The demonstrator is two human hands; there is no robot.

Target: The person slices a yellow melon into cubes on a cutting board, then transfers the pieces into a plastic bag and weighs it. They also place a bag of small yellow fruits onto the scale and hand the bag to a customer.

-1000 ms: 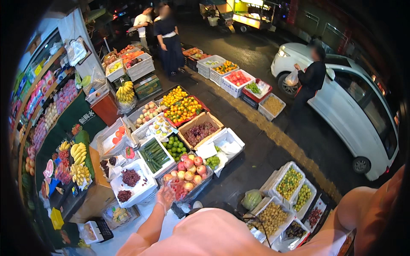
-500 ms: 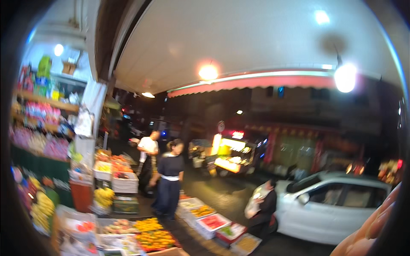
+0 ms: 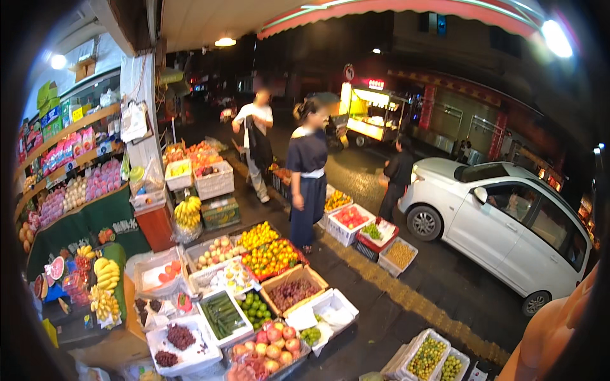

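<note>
My right hand (image 3: 575, 298) is raised at the lower right rim, cropped by the picture's edge; I cannot make out whether it holds anything. My left hand is out of view. Below me stand crates of pomegranates (image 3: 272, 349), red grapes (image 3: 292, 292), limes (image 3: 257, 309), cucumbers (image 3: 222, 314), yellow citrus (image 3: 270, 257) and white boxes of dark grapes (image 3: 181, 336). At lower right are trays of small green-yellow fruit (image 3: 426, 359). Bunches of bananas (image 3: 108, 276) lie on the stand at left.
A person in navy (image 3: 306, 178) walks along the crates, another in white (image 3: 254, 127) behind. A person in black (image 3: 397, 178) stands by a white car (image 3: 495, 235). Shop shelves (image 3: 76, 146) line the left; a lit food cart (image 3: 375, 111) is across the street.
My view has swung up, then partly back down. My left hand has left the picture. The person in navy has come closer; the one in black has moved toward the car's front.
</note>
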